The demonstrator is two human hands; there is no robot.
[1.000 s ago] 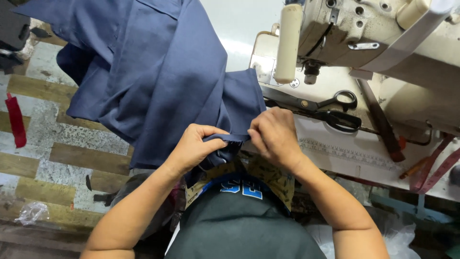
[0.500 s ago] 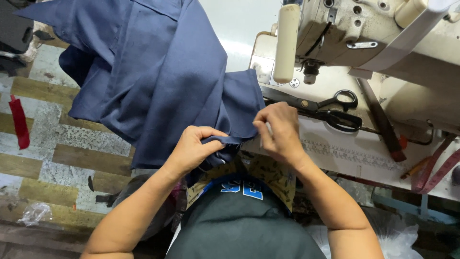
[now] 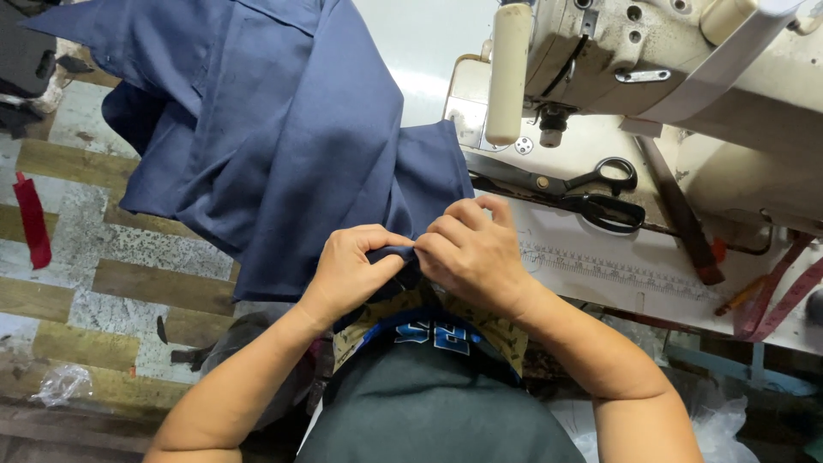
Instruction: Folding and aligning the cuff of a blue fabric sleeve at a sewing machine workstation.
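A large navy blue garment (image 3: 283, 137) hangs off the left side of the sewing table and spreads over the floor side. My left hand (image 3: 356, 266) pinches its near edge between thumb and fingers. My right hand (image 3: 467, 249) grips the same edge just to the right, knuckles up, the two hands touching. The pinched bit of cloth is mostly hidden by my fingers. Both hands sit close to my chest, in front of the sewing machine (image 3: 651, 69).
Black-handled scissors (image 3: 591, 193) lie on the machine bed right of my right hand. A printed ruler strip (image 3: 617, 266) runs along the white table edge. A red strip (image 3: 33, 219) lies on the patterned floor at left. Pink tape (image 3: 776, 291) hangs at the right.
My right hand has drawn back from the cloth's corner toward my left hand, and both now pinch the edge together closer to my chest.
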